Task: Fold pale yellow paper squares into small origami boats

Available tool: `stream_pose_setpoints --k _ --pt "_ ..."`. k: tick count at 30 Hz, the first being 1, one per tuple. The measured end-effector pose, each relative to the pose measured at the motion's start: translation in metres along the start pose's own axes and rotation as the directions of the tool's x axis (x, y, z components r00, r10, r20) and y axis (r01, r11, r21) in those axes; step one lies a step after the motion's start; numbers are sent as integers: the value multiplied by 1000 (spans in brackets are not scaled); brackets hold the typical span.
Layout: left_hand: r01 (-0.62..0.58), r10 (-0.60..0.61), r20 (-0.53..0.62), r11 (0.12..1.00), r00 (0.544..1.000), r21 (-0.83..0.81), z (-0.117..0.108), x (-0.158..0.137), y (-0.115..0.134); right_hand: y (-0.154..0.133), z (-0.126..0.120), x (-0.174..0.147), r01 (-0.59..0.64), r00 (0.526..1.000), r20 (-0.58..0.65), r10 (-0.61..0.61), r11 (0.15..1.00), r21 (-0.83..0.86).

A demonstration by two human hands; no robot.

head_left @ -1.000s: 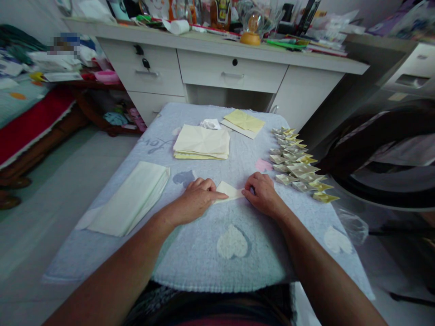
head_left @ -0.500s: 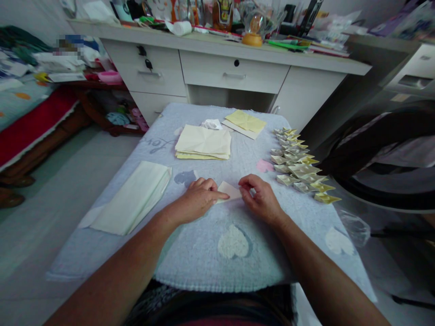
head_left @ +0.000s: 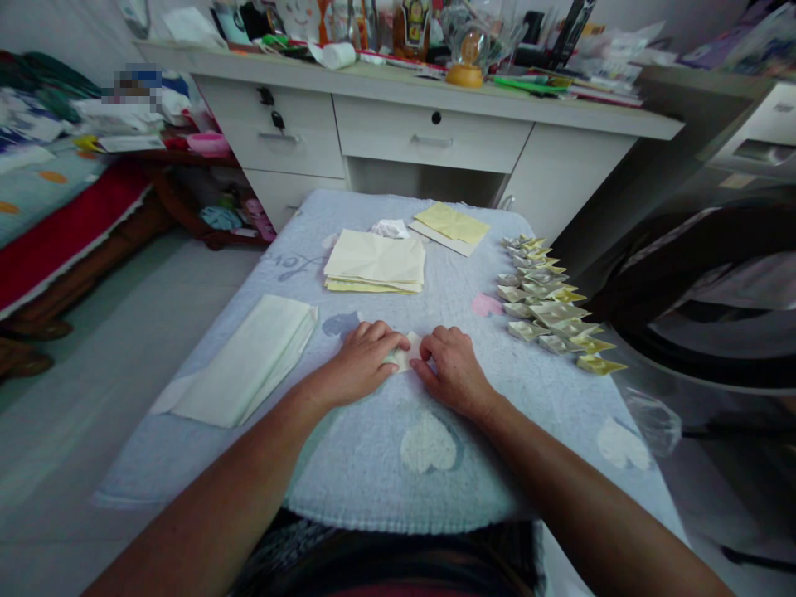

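A small folded piece of cream paper (head_left: 409,351) lies on the cloth-covered table between my hands, partly hidden by the fingers. My left hand (head_left: 366,358) grips its left side, thumb low and index finger above. At the other end my right hand (head_left: 451,365) has its fingers curled onto the paper's right side. Beyond them sits a stack of creased cream and yellow sheets (head_left: 375,259). To the right stand rows of small folded paper boats (head_left: 544,311), some whitish and some yellow.
A folded white-green paper bundle (head_left: 249,361) rests at the left. Behind the stack are a crumpled white tissue (head_left: 390,228) and two sheets, yellow (head_left: 453,221) on top. A cluttered white desk (head_left: 385,116) borders the table's far side; a clear plastic bag (head_left: 652,421) hangs at right.
My right hand has moved left, closer to my left hand, and covers more of the paper. My left index finger has drawn back from lying across the paper. The view has shifted slightly.
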State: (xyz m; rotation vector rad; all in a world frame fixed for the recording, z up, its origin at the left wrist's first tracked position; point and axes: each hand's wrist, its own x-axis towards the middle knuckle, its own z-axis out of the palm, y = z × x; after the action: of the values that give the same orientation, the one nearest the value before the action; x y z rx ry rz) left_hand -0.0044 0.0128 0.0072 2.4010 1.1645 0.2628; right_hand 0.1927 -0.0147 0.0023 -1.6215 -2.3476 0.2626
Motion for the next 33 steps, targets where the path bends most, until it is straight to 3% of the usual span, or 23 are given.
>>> stream_pose_setpoints --k 6,18,24,33 --pt "28 -27 14 1000 1000 -13 -2 0 2 -5 3 0 -33 999 -12 33 998 -44" --pt "82 -81 -71 997 994 9 5 2 3 -7 3 1 -33 999 -15 32 995 -99" --pt "206 -199 -116 977 973 54 8 0 2 -9 2 1 -31 999 -8 31 994 -106" --pt "205 -204 -33 978 978 34 -2 -4 -12 -10 3 0 -56 998 -4 56 992 -117"
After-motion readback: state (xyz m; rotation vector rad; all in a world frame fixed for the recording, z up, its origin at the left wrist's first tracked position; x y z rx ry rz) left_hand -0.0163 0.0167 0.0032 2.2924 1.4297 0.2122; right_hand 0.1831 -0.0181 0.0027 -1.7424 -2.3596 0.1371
